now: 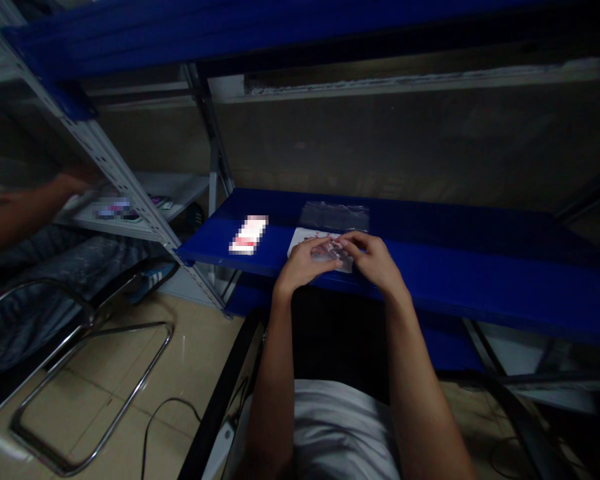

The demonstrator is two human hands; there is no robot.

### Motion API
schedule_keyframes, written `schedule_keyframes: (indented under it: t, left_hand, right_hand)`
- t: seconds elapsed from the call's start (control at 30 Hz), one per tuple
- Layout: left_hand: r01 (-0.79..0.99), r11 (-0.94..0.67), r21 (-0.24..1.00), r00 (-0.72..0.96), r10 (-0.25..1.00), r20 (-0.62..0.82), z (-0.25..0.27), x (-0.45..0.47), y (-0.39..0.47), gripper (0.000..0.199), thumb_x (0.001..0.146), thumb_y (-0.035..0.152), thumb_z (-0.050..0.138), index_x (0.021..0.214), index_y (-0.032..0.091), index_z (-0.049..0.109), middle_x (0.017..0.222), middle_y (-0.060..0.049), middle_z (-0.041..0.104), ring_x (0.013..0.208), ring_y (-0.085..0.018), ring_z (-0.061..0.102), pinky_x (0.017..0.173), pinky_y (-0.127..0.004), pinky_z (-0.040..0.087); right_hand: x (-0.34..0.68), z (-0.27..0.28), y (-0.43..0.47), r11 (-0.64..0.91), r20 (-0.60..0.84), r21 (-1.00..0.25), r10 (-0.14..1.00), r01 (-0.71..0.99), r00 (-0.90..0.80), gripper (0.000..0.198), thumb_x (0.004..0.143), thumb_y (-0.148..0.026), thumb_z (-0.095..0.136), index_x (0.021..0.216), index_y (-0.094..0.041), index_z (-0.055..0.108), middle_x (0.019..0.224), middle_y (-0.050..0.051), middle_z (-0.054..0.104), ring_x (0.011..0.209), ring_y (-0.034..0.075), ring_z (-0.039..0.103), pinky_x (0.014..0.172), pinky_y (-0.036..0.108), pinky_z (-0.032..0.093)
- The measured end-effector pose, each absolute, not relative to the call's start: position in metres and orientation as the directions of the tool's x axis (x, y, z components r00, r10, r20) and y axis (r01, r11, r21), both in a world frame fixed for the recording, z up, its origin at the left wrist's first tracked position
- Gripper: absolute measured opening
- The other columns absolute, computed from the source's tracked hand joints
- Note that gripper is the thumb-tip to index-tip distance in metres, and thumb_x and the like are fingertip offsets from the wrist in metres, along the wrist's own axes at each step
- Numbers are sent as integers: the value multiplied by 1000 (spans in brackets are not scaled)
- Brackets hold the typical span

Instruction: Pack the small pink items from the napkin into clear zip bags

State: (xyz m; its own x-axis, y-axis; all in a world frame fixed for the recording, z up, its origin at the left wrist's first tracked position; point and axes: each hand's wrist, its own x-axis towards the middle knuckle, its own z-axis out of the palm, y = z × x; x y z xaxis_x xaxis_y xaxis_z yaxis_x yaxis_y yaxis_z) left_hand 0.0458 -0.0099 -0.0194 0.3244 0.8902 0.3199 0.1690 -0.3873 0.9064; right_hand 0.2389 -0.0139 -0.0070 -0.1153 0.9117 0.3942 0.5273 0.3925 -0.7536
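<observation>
Over the front part of a blue shelf, my left hand (305, 263) holds a crinkled transparent plastic bag (324, 252) from its left side, thumb stretched along the near edge. On the bag's far right side, my right hand (375, 260) has its fingertips bent in a pinch at the plastic. Beneath both hands lies a white sheet (297, 237) with small reddish marks, partly covered. Just behind them, a second transparent plastic bag (335, 216) rests flat. What the bag in my hands contains is too small and dim to make out.
A lit, blurred phone (250, 233) lies left on the blue shelf (455, 267). A grey metal post (125, 177) separates it from a grey shelf (187, 187). Another person's arm (25, 203) reaches in at left, above a metal-framed chair (145, 373). A blue shelf beam (280, 30) crosses overhead.
</observation>
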Motion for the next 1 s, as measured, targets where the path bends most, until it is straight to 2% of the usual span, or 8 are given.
schedule_keyframes:
  t: [0.1, 0.23, 0.57, 0.67, 0.77, 0.83, 0.9, 1.0]
  left_hand:
    - [177, -375, 910, 293, 903, 315, -18, 45, -10, 61, 73, 32, 90, 130, 15, 72, 130, -15, 73, 114, -26, 71, 105, -39, 54]
    - [168, -354, 920, 263, 916, 304, -15, 44, -10, 61, 73, 28, 89, 130, 14, 72, 127, -14, 74, 112, -24, 72, 103, -38, 55]
    - [141, -250, 958, 208, 953, 219, -11, 40, -10, 59, 76, 30, 88, 130, 15, 71, 123, -14, 76, 113, -25, 71, 103, -39, 54]
    - [128, -243, 962, 227, 951, 210, -10, 38, -10, 59, 75, 31, 89, 129, 14, 72, 123, -14, 76, 113, -24, 70, 103, -39, 53]
    - [92, -237, 967, 250, 946, 207, -10, 39, -10, 58, 74, 31, 89, 127, 14, 73, 122, -14, 76, 110, -24, 71, 101, -38, 54]
    - [50, -243, 969, 276, 936, 220, -12, 39, -9, 58, 73, 32, 90, 126, 14, 73, 120, -14, 77, 109, -24, 72, 100, -38, 54]
    - [7, -251, 968, 298, 925, 238, -13, 40, -9, 58, 72, 32, 90, 125, 13, 74, 120, -14, 76, 108, -25, 72, 102, -39, 53]
    - [-28, -260, 965, 308, 916, 256, -14, 40, -9, 60, 69, 31, 92, 124, 13, 74, 123, -15, 76, 112, -26, 71, 107, -41, 51]
  right_hand:
    - [245, -22, -6, 340, 433, -640, 900, 689, -42, 23, 94, -26, 55, 98, -18, 76, 93, 10, 75, 86, 24, 66, 81, 32, 47]
    - [248, -42, 0, 298, 420, -502, 905, 812, -72, 26, 94, -22, 55, 104, -19, 79, 95, 11, 71, 87, 24, 65, 81, 31, 45]
    - [239, -45, -1, 197, 348, -427, 937, 882, -40, 23, 97, -22, 55, 101, -20, 78, 97, 13, 68, 87, 24, 63, 73, 30, 42]
    - [240, -40, -1, 222, 386, -468, 922, 855, -28, 21, 95, -21, 54, 96, -19, 75, 95, 13, 69, 86, 24, 63, 73, 30, 42]
    - [241, -29, -3, 310, 455, -603, 891, 735, -3, 18, 92, -21, 55, 92, -18, 73, 91, 10, 72, 84, 23, 64, 78, 30, 45]
    - [238, -19, -6, 372, 467, -698, 884, 612, -6, 17, 92, -27, 58, 92, -19, 73, 90, 8, 74, 83, 22, 65, 79, 30, 46]
    - [234, -9, -11, 421, 456, -754, 888, 504, -59, 19, 93, -34, 61, 93, -20, 73, 90, 7, 75, 84, 22, 66, 79, 31, 47]
    - [227, 0, -17, 475, 449, -772, 878, 422, -168, 23, 93, -40, 63, 90, -20, 75, 93, 7, 77, 88, 23, 68, 80, 32, 47]
